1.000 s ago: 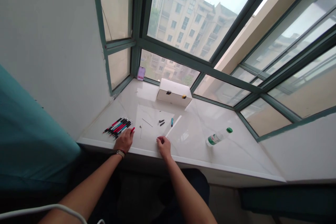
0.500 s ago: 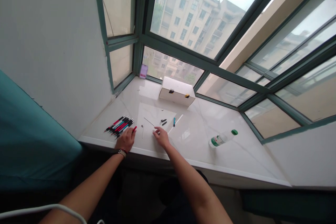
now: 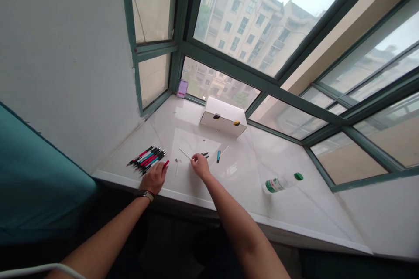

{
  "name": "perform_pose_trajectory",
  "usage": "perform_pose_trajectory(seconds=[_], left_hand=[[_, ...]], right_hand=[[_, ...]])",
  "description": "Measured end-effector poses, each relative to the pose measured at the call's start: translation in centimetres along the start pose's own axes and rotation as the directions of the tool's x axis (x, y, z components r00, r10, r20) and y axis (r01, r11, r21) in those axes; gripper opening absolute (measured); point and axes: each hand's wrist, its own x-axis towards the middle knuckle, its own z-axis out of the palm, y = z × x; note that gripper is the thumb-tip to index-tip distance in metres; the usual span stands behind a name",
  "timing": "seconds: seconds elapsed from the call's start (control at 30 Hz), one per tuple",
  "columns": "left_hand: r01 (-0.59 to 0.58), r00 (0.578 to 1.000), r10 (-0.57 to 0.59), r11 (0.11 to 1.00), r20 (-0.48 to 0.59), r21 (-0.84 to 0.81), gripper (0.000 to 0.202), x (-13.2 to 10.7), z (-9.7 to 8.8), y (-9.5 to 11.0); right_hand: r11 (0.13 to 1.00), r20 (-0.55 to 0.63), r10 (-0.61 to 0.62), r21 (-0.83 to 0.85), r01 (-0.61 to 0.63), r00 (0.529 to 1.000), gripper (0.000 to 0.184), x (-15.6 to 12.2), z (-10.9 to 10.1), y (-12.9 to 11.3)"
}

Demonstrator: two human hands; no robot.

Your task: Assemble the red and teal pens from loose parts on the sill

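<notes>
Two hands on the window sill (image 3: pixel 288 213): what's just changed?

The right hand (image 3: pixel 200 166) has moved in, fingers pinched at the end of a thin rod (image 3: pixel 185 154) lying on a white sheet (image 3: pixel 196 141). I can't tell if it grips it.

And the left hand (image 3: pixel 153 178)?

Half closed, touching a red-tipped pen (image 3: pixel 166 163) beside a pen bundle (image 3: pixel 146 160).

Soft overcast daylight from window (image 3: pixel 248 22), glare on sill (image 3: pixel 268 209), edges bowed.
</notes>
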Motion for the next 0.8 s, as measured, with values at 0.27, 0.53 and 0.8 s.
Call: perform_pose_trajectory(seconds=[0.27, 0.53, 0.8], left_hand=[[0.029, 1.0, -0.029, 0.999, -0.002, -0.032, 0.03, -0.1, 0.3, -0.3], [0.067, 0.998, -0.066, 0.996, 0.019, -0.064, 0.03, -0.1, 0.1, -0.2], [0.07, 0.997, -0.069, 0.997, 0.029, -0.034, 0.031, 0.0, -0.4, 0.3]], right_hand=[[0.969, 0.164, 0.185, -0.193, -0.153, 0.969, 0.024, 3.8, 1.3, -3.1], [0.969, 0.166, 0.232, -0.13, -0.212, 0.958, 0.015, 2.4, 1.3, -2.5], [0.754, 0.128, 0.142, 0.629, -0.191, 0.982, 0.028, -1.7, 0.6, -3.8]])
